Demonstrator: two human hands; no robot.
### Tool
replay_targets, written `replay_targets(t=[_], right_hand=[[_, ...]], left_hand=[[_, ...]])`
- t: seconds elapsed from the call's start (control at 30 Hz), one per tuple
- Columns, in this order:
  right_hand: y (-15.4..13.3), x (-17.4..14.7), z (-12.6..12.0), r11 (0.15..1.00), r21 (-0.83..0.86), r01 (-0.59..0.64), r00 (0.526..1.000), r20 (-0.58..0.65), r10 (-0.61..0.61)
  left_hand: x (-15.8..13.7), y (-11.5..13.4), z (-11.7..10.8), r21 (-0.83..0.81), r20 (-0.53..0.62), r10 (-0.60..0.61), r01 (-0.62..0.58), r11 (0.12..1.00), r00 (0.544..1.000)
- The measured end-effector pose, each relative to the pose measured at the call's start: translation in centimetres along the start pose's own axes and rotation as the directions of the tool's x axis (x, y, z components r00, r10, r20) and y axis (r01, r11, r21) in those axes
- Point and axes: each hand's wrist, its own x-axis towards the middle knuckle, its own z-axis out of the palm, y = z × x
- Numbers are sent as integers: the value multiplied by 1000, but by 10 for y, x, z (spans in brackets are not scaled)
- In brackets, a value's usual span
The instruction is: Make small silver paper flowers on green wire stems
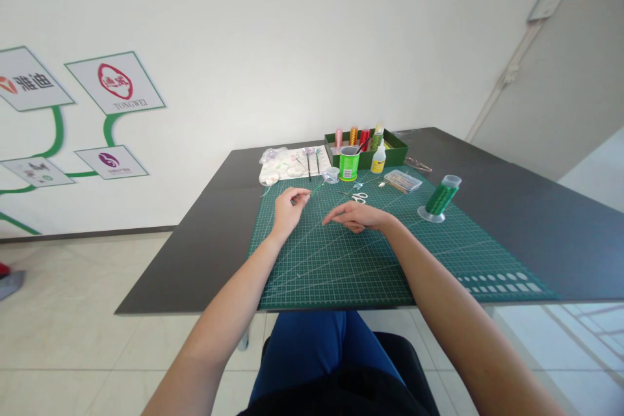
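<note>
My left hand [291,208] is closed in a pinch on one end of a thin green stem [316,188], which slants up and away to the right. Just right of it, my right hand [355,216] hovers low over the green cutting mat [336,266]. Its index finger points left and the other fingers curl under; whatever they hold is too small to make out. White-handled scissors [359,197] lie right behind this hand. To its right, a spool of green thread [441,199] stands on the mat, leaning in view.
Beyond my hands are a green can [348,164], a glue bottle [378,158], a small clear cup [331,174] and a clear case [403,181]. A green box [400,155] holds several thread spools. A white cloth [287,166] with brushes lies back left.
</note>
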Motion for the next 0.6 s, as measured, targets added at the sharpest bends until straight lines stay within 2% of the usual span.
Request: replay_targets(t=[0.37,0.6], right_hand=[[0,-1,2,993,93,66,991,112,-76],[-3,-3,2,984,129,126,978,149,-145]], left_hand=[[-1,-3,-2,237,78,83,-99,966,994],[-4,-1,0,291,158,76,-120,949,984]])
